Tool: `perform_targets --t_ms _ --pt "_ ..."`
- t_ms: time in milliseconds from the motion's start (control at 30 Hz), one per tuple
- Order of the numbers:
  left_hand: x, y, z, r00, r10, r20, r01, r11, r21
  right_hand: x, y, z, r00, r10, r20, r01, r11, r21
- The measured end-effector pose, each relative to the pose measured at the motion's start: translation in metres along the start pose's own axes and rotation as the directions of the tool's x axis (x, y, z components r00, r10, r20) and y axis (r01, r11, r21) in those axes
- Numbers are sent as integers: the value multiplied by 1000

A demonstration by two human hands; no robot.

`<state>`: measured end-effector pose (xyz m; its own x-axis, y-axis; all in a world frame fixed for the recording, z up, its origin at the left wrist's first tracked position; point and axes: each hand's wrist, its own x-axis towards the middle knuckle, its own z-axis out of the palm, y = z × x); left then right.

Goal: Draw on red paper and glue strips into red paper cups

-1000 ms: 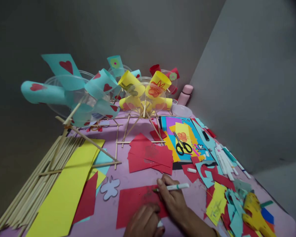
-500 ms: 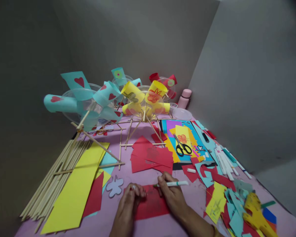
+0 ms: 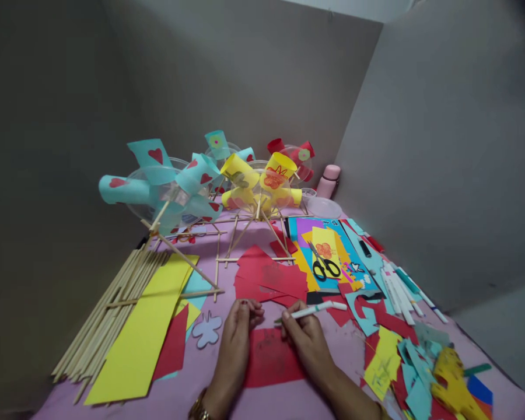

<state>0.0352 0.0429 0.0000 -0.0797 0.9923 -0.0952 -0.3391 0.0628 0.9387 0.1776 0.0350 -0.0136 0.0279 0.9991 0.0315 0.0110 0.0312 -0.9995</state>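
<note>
A red paper sheet (image 3: 271,361) lies on the pink table (image 3: 192,373) right in front of me. My left hand (image 3: 238,329) rests on its far left edge, fingers curled down onto the paper. In my right hand (image 3: 304,338) is a white and green marker (image 3: 308,312), gripped like a pen with its tip pointing left over the sheet's far edge. A white flower-shaped cutout (image 3: 206,329) lies just left of my left hand.
Paper pinwheels in teal (image 3: 166,181) and yellow (image 3: 258,178) stand at the back. Wooden sticks (image 3: 109,309) and a long yellow sheet (image 3: 144,332) lie left. Black scissors (image 3: 324,265), loose markers (image 3: 398,289), paper scraps and a yellow glue gun (image 3: 455,379) fill the right. Grey walls enclose the table.
My left hand has moved from the near edge of the red sheet to its far left edge. The view has pulled back and tilted up.
</note>
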Motion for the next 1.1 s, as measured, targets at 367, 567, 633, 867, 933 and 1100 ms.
perform_targets --t_ms 367,567,633,867,933,1100 --pt "2 15 -3 980 -107 169 94 992 84 -2 -5 -2 991 -38 129 53 992 -114" --pt "2 15 -5 970 -119 211 88 985 151 -3 -3 -2 992 -53 111 68 988 -139" --pt "2 15 -5 968 -120 219 82 981 175 -4 -3 -2 994 -52 95 67 984 -165" --pt "4 7 -7 969 -83 233 15 961 278 -5 1 -2 995 -57 83 71 982 -176" --pt "5 3 -8 968 -76 239 0 952 306 -5 2 -2 993 -67 101 85 977 -193" --pt "4 -3 -10 968 -61 243 -31 933 358 -5 -1 -1 987 -55 148 90 966 -243"
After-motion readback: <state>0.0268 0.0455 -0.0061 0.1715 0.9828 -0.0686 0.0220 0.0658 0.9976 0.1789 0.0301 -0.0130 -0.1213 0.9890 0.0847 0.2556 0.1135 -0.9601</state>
